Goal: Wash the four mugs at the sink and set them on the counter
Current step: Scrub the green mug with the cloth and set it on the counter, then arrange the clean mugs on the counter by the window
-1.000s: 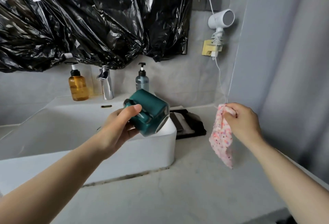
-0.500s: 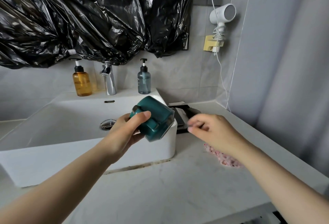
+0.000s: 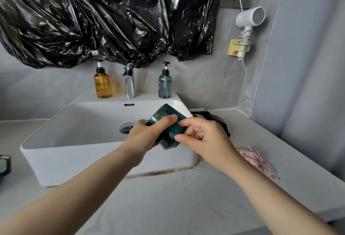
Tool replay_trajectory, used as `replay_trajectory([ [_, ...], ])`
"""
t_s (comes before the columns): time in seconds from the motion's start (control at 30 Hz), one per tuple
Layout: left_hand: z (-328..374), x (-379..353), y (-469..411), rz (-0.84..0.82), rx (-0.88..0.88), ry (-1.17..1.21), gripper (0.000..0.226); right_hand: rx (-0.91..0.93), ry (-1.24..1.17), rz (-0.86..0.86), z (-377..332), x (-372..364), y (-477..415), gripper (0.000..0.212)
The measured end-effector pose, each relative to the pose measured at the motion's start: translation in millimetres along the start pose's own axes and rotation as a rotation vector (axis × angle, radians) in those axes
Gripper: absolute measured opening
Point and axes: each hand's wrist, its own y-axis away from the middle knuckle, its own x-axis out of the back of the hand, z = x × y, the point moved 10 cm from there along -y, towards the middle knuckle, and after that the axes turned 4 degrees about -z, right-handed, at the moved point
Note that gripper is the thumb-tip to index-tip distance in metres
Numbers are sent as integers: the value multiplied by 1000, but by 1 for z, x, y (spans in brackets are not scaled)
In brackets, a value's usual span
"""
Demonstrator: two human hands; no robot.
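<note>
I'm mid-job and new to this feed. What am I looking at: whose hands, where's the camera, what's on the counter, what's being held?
There is no machine here. A person works with bare hands, and the single camera sits on their head, looking forward and down, so the arms reach in from the bottom of the picture. The left hand grips a teal mug, tilted, over the right corner of the white sink. The right hand pinches the mug's near end. A pink cloth lies on the counter to the right, and nobody is holding it. At the back of the sink stand a tap, an amber bottle and a blue-grey bottle. A dark thing shows at the left edge, but I cannot tell what it is.
</note>
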Motion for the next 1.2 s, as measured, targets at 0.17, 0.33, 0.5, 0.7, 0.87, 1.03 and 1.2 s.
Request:
replay_trajectory([
  [0.17, -5, 4, -2, -62, 19, -7, 89, 3, 26, 27, -2, -11, -5, 9],
  [0.33, -3, 20, 4, -151, -26, 50, 81, 55, 16, 88, -10, -11, -3, 10],
  [0.5, -20, 54, 21, -161, -17, 177, 71, 19, -244, 88, -7, -14, 2, 11],
  [0.7, -34, 97, 64, -131, -51, 188, 78, 16, -433, -87, -21, -71, 7, 10],
  [0.87, -42, 160, 113, 60, -120, 153, 60, -48, -403, -398, -30, -151, 9, 12],
  [1.03, -57, 215, 178, 200, -125, 0, 62, -93, -182, -661, -47, -230, 19, 18],
  [1.2, -62, 259, 230, 320, -113, -123, 44, -194, -194, -782, -71, -294, 30, 69],
])
